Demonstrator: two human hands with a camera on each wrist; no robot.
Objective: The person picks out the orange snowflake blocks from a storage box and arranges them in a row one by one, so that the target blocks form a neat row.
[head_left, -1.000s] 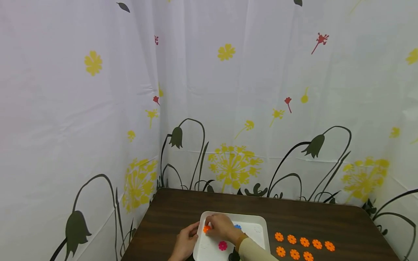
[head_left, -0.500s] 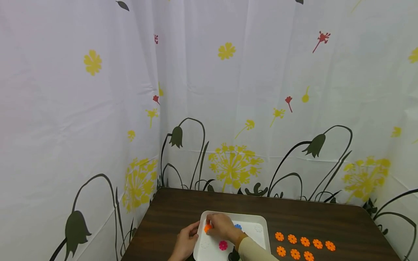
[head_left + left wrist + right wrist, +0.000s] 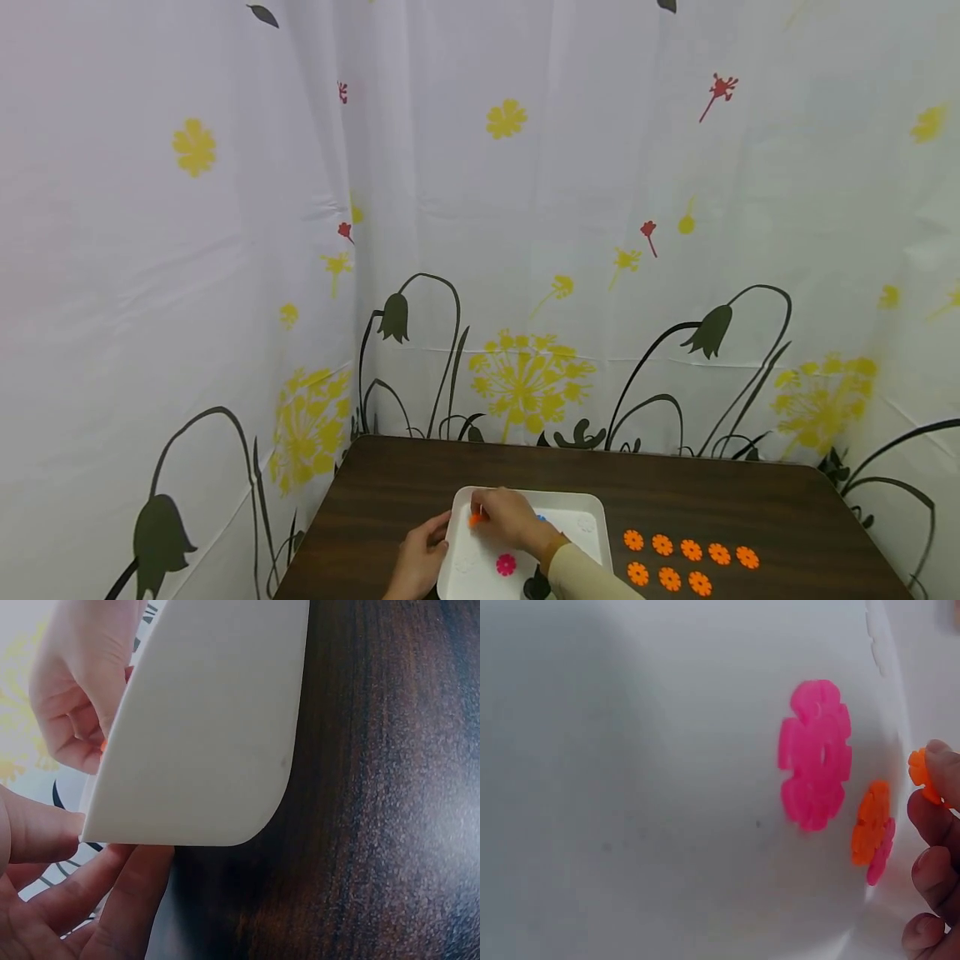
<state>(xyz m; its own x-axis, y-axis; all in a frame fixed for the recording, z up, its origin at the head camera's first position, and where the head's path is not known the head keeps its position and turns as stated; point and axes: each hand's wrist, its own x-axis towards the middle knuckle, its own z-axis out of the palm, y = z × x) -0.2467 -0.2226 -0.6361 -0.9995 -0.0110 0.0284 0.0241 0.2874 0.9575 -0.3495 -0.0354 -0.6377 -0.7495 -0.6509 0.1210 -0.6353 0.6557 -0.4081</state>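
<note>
A white tray (image 3: 480, 579) sits on the dark wooden table. At its left corner my left hand (image 3: 420, 557) grips the edge; the left wrist view shows the thumb on the rim and other fingers against the outer wall (image 3: 202, 742). My right hand (image 3: 510, 521) reaches across the tray and pinches an orange flower-shaped disc (image 3: 919, 769) between thumb and index finger. On the tray floor, the right wrist view shows a pink flower disc (image 3: 814, 780), another orange one (image 3: 870, 825) and a second pink one (image 3: 881, 853). My right forearm hides part of the tray.
Several orange flower discs (image 3: 691, 550) lie in two rows on the table, right of the tray. A blue disc (image 3: 541, 518) and a white disc (image 3: 585, 524) are in the tray. A round black object (image 3: 536, 587) shows beside the right sleeve. A patterned curtain (image 3: 600, 208) hangs behind the table.
The pinched orange disc has tilted and now shows as a thin edge in the head view. Both hands stay at about the same places on the tray. The head view has shifted slightly.
</note>
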